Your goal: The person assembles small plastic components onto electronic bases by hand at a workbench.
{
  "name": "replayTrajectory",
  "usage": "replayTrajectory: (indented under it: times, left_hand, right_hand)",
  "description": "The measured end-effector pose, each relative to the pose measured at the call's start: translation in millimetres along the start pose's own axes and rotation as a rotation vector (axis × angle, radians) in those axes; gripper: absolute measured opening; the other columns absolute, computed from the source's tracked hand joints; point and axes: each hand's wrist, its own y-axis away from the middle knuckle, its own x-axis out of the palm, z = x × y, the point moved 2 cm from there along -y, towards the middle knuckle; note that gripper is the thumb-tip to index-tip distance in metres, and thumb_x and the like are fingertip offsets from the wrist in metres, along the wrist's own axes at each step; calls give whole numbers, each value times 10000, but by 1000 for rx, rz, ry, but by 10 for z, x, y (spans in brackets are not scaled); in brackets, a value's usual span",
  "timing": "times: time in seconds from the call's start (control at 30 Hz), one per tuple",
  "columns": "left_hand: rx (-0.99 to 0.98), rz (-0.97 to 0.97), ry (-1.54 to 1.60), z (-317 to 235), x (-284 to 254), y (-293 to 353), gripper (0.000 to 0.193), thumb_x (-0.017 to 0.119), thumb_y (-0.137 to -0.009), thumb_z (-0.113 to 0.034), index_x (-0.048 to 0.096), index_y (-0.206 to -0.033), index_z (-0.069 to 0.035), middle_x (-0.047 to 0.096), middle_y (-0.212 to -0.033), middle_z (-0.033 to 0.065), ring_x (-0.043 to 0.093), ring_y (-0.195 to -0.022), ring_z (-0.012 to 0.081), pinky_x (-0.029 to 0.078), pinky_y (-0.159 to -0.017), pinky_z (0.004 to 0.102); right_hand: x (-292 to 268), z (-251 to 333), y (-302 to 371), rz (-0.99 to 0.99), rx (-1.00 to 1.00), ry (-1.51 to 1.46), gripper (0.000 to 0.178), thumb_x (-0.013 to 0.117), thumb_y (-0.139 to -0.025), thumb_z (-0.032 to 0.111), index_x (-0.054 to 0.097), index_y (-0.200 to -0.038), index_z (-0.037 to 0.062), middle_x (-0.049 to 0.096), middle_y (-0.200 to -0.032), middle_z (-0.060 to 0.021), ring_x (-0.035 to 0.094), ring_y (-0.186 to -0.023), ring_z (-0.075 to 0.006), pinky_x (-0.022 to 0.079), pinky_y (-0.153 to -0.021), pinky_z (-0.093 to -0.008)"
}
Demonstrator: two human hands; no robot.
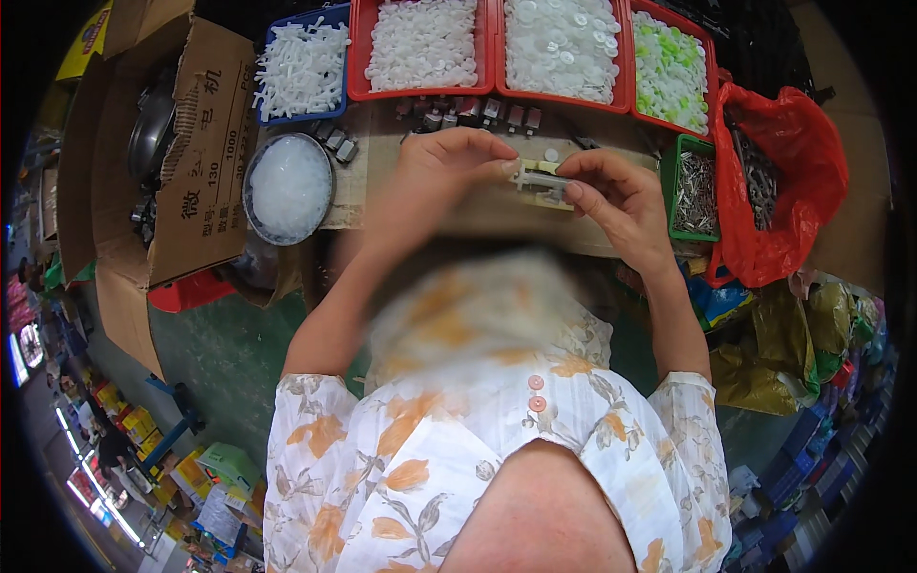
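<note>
Over the work table [355, 196], both hands meet at a small translucent plastic part [544, 180], a slim pale piece lying crosswise between them. My right hand [619, 196] pinches its right end with thumb and fingertips. At the other end, the thumb and fingers of my left hand [449, 158] are closed on the part's tip; the left forearm is smeared by motion. A pale yellowish piece [546, 199] shows just under the part, and I cannot tell whether the two are joined. Beyond the fingertips lies a small white disc [551, 155].
Along the back stand a blue bin [348, 24] of white stems and red bins [497, 48] of white and greenish plastic pieces. Small motors [468, 113] lie before them. Left are a bowl [331, 191] and cardboard box [205, 143]; right, a green tray [676, 186] of metal pins and red bag [807, 181].
</note>
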Motion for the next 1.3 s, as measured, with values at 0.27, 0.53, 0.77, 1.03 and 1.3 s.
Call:
replayTrajectory:
  times: [0.27,0.53,0.77,1.03,1.3]
  left_hand:
    - [307,50,-437,43,139,34,230,800,-819,-41,719,-1026,16,719,-963,83,706,-868,155,531,-674,264]
    - [645,111,-918,78,211,39,306,818,-750,-74,725,-1034,-9,678,-937,122,636,-885,297,521,-757,381]
    - [581,76,-921,154,150,-5,352,817,-729,-72,714,-1060,-11,665,-1019,120,589,-979,309,502,-835,398]
    - [666,82,-946,168,151,-29,351,816,-721,-59,710,-1052,-14,660,-992,110,587,-961,306,504,-817,397]
    - [631,93,-946,149,198,-35,325,811,-730,-63,713,-1036,-15,659,-981,109,585,-946,307,504,-804,399]
  right_hand:
    - [-195,-148,3,13,54,-256,138,698,-937,70,673,-1043,-16,671,-891,-21,596,-758,-54,497,-670,-215]
    - [-236,-193,55,25,48,-255,114,693,-944,76,675,-1015,-11,670,-870,-13,601,-744,-55,497,-665,-213]
    - [-309,-355,18,-50,96,-82,99,680,-948,69,671,-1000,-14,672,-861,-7,606,-749,-50,493,-648,-214]
    - [-274,-381,-44,-33,92,-74,85,676,-949,63,667,-981,-15,666,-857,-6,598,-738,-51,490,-647,-214]
    - [-207,-390,-45,2,93,-108,85,663,-955,64,663,-967,-20,659,-844,-5,585,-731,-50,481,-641,-216]
